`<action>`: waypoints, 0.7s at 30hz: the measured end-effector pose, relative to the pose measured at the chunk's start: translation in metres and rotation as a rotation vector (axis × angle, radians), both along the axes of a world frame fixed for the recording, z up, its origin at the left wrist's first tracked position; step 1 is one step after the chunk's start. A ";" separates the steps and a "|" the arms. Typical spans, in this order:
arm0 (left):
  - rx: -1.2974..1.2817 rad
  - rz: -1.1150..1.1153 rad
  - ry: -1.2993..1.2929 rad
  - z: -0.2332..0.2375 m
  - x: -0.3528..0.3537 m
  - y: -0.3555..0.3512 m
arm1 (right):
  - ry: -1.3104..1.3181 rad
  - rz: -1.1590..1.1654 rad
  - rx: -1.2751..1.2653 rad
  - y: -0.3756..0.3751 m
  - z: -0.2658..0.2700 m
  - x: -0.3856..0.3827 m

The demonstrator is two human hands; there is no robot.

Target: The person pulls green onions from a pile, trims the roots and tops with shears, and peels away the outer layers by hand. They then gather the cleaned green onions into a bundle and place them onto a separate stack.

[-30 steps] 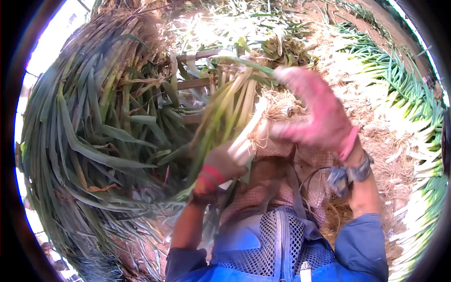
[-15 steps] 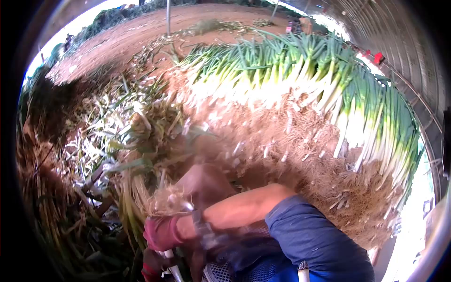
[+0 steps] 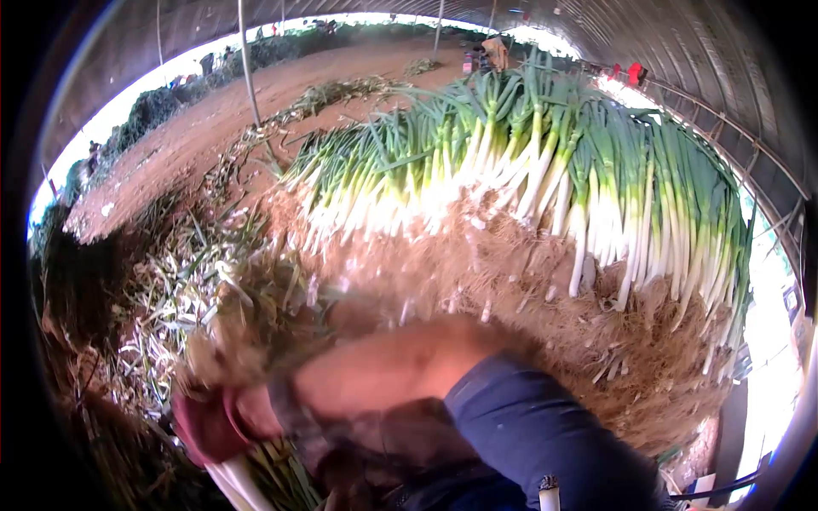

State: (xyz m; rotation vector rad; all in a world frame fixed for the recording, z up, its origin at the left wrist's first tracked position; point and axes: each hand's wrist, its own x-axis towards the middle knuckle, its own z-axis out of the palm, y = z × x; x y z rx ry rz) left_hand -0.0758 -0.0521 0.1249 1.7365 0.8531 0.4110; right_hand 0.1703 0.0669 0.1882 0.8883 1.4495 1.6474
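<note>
Red glove fabric covers the person's right hand (image 3: pixel 209 422), low at the left of the view and blurred by motion. Its grip looks closed round a bunch (image 3: pixel 237 484) of leeks, whose white stems poke out just below the glove. A pale, fuzzy clump above the glove may be the bunch's roots; the blur makes that unsure. The bare forearm and a blue sleeve (image 3: pixel 528 426) cross the bottom of the view. The left hand is not in view.

Behind the arm lies a big stack (image 3: pixel 554 179) of leeks, side by side, green tops pointing away and white stems toward the person. Their tan roots (image 3: pixel 588 332) form a shaggy mat along the near edge. Leaf scraps (image 3: pixel 170 281) litter the ground at the left. Beyond is a red dirt floor (image 3: pixel 213 119) and a thin pole (image 3: pixel 249 77) under an arched roof.

Much of the work appears done, judging by the stack's size. The bunch is well apart from the stack, not yet laid on it. How many leeks remain cannot be told.
</note>
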 end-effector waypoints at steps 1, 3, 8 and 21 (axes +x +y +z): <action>-0.211 -0.052 0.029 0.003 0.006 -0.005 | 0.162 -0.041 0.034 -0.014 0.038 0.033; -0.222 -0.085 0.056 -0.038 0.004 0.010 | 0.793 -0.073 0.130 -0.078 0.119 0.116; -0.205 -0.135 0.138 -0.042 0.028 0.008 | 1.439 -0.334 0.946 -0.347 0.244 0.263; -0.168 -0.168 0.225 -0.050 0.058 0.008 | 2.401 -0.299 2.159 -0.579 -0.012 0.327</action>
